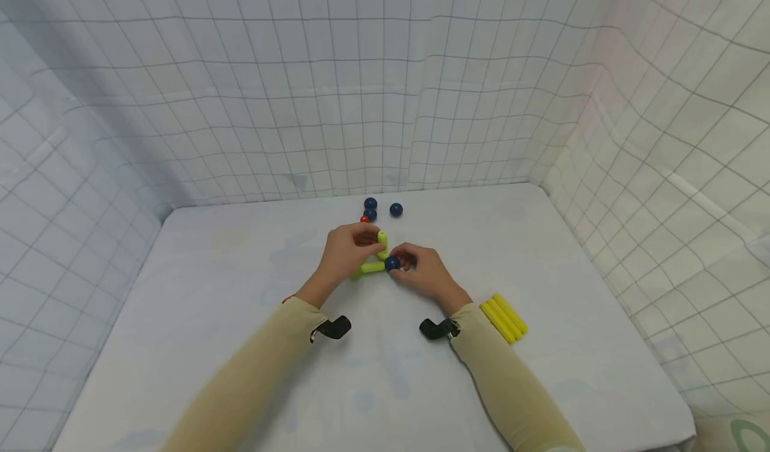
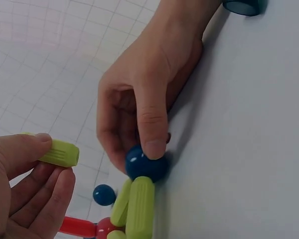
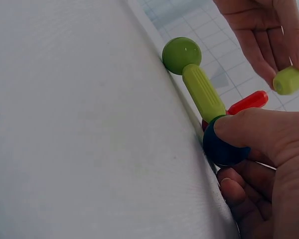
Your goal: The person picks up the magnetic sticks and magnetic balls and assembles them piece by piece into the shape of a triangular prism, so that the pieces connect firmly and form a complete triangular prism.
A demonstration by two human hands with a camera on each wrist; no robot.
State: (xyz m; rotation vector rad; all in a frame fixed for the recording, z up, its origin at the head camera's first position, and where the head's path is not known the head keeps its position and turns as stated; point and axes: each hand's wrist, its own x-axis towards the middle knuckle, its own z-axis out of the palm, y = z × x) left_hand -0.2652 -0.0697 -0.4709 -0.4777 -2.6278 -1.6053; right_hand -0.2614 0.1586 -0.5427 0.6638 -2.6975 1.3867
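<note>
My left hand point(image 1: 347, 248) pinches a short lime-green rod point(image 2: 62, 153) between thumb and fingers, raised above the table. With thumb and fingertips, my right hand point(image 1: 426, 273) holds a dark blue ball point(image 3: 223, 145) low at the white tabletop. From that ball a lime-green rod point(image 3: 203, 92) runs to a green ball point(image 3: 182, 56). A second lime-green rod point(image 2: 120, 204) also meets the blue ball in the left wrist view. Behind them show a red ball point(image 2: 105, 226) and a red rod point(image 3: 248, 102), partly covered by the hands in the head view.
Several yellow rods point(image 1: 504, 318) lie side by side near the right forearm. Beyond the hands sit dark blue balls, one point(image 1: 396, 209) apart and another point(image 1: 370, 203) touching its neighbour. Gridded white cloth point(image 1: 385, 104) hangs behind and beside the table.
</note>
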